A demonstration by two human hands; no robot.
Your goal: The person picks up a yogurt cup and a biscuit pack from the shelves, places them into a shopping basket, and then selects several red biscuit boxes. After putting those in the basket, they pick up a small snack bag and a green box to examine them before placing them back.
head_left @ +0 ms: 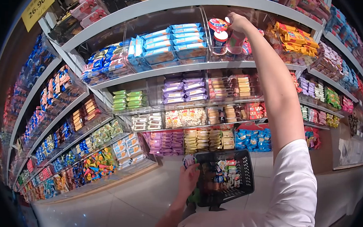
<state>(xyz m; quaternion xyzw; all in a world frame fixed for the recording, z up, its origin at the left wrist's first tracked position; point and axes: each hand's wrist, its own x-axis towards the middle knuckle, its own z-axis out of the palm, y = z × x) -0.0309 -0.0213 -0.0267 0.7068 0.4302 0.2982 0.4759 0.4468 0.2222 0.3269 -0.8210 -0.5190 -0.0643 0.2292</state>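
My right hand point(238, 23) reaches into a clear bin on the upper shelf, its fingers bent around something I cannot make out. Just to its left are a round red package point(218, 24) and a small tub with a white lid point(220, 38). Low in the view, my left hand point(189, 175) has its fingers closed on a small purple-and-white package point(189, 160). Right beside that hand is a black basket point(248, 176) holding many small wrapped packages point(229, 174).
Blue-and-white packets point(159, 42) fill the bin left of my right hand, and orange packets point(296, 37) the one to the right. Grey shelf edges point(159, 74) curve across the view. A yellow price sign point(38, 5) hangs at upper left. Tiled floor point(139, 194) lies below.
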